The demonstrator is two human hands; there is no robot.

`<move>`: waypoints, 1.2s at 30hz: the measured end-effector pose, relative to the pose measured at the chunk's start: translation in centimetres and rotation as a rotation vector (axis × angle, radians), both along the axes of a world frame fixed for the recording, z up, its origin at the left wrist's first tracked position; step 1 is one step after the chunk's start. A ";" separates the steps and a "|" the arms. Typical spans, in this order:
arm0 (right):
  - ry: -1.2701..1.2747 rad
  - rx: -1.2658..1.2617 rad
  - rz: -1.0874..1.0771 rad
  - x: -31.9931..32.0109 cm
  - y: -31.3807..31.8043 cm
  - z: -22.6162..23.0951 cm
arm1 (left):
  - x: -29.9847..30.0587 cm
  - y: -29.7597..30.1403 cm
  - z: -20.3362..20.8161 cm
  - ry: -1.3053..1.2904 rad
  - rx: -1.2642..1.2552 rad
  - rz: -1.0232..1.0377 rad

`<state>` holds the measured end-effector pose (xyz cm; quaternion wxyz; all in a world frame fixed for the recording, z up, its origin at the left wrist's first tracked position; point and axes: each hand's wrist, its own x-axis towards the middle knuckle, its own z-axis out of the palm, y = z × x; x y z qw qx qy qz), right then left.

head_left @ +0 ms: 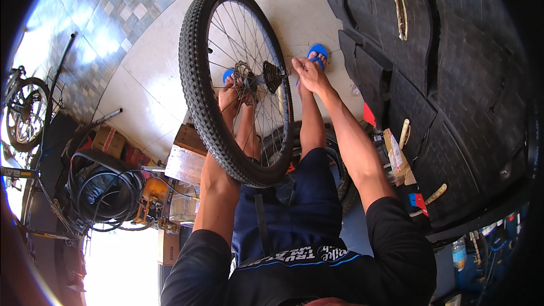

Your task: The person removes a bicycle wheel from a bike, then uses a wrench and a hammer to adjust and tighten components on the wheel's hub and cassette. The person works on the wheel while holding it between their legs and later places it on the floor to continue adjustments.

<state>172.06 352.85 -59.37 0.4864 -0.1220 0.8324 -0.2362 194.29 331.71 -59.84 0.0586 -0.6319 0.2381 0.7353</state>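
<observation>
A bicycle wheel (pixel 195 62) with a black knobby tyre is held upright in front of me, above the floor. At its hub, a dark cassette (pixel 273 77) faces right, and a disc rotor (pixel 243 79) shows through the spokes on the left. My right hand (pixel 309 75) is closed at the axle end beyond the cassette, its thumb and fingers pinched together. On the other side, my left hand (pixel 228 101) grips near the hub's left end. Spokes and tyre partly cover its fingers.
Black panels (pixel 464 39) with pale handles line the right side. Spare tyres (pixel 107 187), a cardboard box (pixel 109 140) and a metal-sided box (pixel 186 164) stand left. Another bicycle (pixel 25 113) is at far left. My feet in blue flip-flops (pixel 318 51) rest on pale tiles (pixel 147 96).
</observation>
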 end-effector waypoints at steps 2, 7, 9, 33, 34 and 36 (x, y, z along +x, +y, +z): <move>0.028 -0.116 -0.170 1.0 0.3 -0.6 | 0.0 -0.2 0.0 0.019 -0.009 -0.011; -0.348 -0.039 -0.257 -0.7 1.0 1.9 | 0.4 0.4 -0.6 -0.030 -0.008 -0.021; -0.011 -0.206 -0.333 1.0 1.4 0.6 | 0.3 0.4 -0.7 -0.008 -0.005 0.011; -0.357 -0.209 -0.461 1.1 0.7 2.2 | 2.4 0.7 -2.8 0.062 -0.007 -0.014; -0.325 -0.187 -0.453 0.7 1.0 1.8 | 2.3 0.5 -2.7 0.066 -0.010 0.010; -0.207 -0.221 -0.401 1.3 1.2 0.6 | 2.5 0.6 -2.5 0.067 -0.029 0.011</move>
